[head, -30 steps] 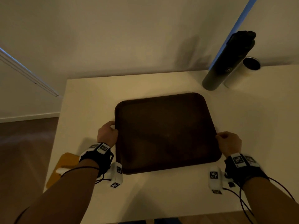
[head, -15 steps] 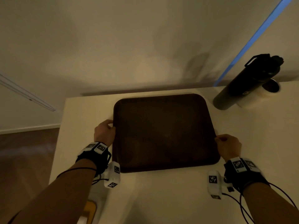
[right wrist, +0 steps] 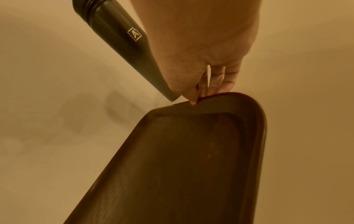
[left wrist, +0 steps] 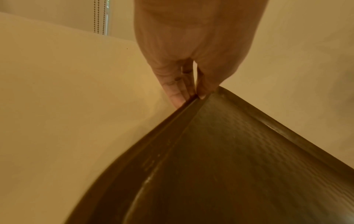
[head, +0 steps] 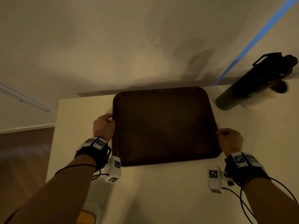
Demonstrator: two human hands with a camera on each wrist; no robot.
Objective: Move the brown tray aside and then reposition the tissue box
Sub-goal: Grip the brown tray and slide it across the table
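The brown tray [head: 163, 125] lies at the back of the white table [head: 161, 191], its far edge near the wall. My left hand [head: 103, 126] grips its left rim, and in the left wrist view the fingers [left wrist: 178, 94] pinch that rim of the tray [left wrist: 239, 166]. My right hand [head: 229, 139] grips the right rim; the right wrist view shows the thumb and fingers [right wrist: 201, 92] pinching the edge of the tray [right wrist: 191, 166]. A yellow and white box-like thing [head: 90, 214], perhaps the tissue box, shows at the bottom left, mostly hidden by my left arm.
A tall black bottle [head: 252, 84] stands at the table's back right, close to the tray's far right corner, with a white cylinder [head: 267, 96] behind it. The wall runs just behind the table. Brown floor [head: 24, 159] lies beyond the table's left edge.
Both hands, still gripping the rims, have carried the tray away from me toward the wall. The yellow box has slid down to the bottom of the head view.
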